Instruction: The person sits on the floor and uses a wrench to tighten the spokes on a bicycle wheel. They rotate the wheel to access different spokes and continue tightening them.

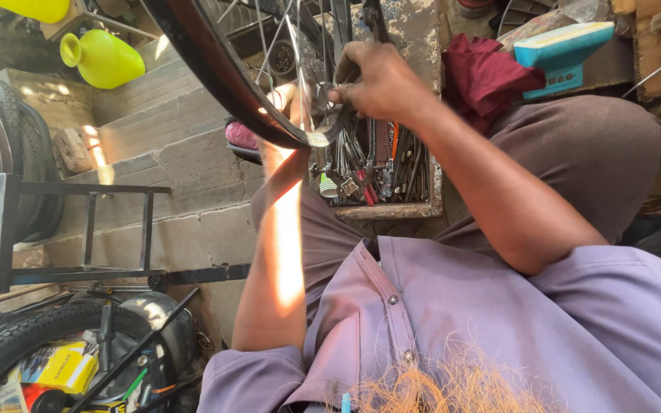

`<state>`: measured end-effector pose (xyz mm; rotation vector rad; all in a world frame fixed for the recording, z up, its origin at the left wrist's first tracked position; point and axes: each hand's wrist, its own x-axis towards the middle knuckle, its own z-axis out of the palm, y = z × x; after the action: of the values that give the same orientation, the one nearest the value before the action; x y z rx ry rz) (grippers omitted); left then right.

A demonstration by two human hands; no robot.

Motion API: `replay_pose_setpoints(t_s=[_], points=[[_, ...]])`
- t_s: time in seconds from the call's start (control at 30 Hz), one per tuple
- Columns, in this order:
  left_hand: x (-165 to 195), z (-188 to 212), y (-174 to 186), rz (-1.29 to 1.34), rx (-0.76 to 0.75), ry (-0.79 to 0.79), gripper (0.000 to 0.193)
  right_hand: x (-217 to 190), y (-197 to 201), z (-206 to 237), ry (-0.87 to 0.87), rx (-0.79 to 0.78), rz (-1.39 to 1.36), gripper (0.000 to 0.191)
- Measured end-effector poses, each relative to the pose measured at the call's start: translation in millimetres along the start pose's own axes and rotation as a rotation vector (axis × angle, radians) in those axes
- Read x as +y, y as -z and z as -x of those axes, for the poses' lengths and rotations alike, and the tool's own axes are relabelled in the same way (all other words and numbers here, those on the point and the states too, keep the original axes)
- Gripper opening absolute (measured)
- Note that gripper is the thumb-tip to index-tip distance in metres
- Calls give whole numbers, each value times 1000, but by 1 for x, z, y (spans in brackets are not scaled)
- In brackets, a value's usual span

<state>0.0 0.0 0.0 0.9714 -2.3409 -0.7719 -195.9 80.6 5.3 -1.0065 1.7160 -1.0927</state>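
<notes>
A bicycle wheel [216, 69] with a dark rim and thin silver spokes hangs in front of me, its lower edge over my lap. My right hand [380, 80] is closed around the rim and spokes at the wheel's near edge. My left hand [288, 99] reaches up from below and grips the rim from behind, partly hidden by the rim and spokes. Just below both hands sits an open wooden toolbox [392, 208] full of spokes, pliers and other metal tools.
Concrete steps [154, 145] rise at the left, with a yellow jug [105, 57] on them. A metal stand [86, 229] and a tyre [32, 336] lie at lower left. A red cloth [487, 73] and a teal block [564, 53] lie at upper right.
</notes>
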Motion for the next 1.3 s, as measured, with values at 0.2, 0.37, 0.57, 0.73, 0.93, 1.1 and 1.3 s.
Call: replay_pose_setpoints(t_s=[0.2, 0.37, 0.57, 0.73, 0.93, 1.1, 1.3], points=[[5, -13, 28, 1142, -404, 579, 42, -4, 22, -1, -24, -235, -181, 18], [12, -27, 5, 780, -372, 338, 49, -10, 37, 0, -1, -315, -45, 27], [13, -20, -5, 295, -80, 236, 45, -1, 8, -10, 84, -118, 51, 23], [12, -13, -14, 344, 92, 259, 48, 13, -10, -12, 252, 53, 22, 20], [9, -6, -11, 552, 24, 321, 49, 21, 30, -26, 110, 128, -110, 29], [7, -5, -13, 667, -34, 377, 49, 34, 9, -30, 84, 191, 47, 23], [2, -20, -24, 477, -6, 337, 49, 40, -27, -31, 254, 120, -41, 30]])
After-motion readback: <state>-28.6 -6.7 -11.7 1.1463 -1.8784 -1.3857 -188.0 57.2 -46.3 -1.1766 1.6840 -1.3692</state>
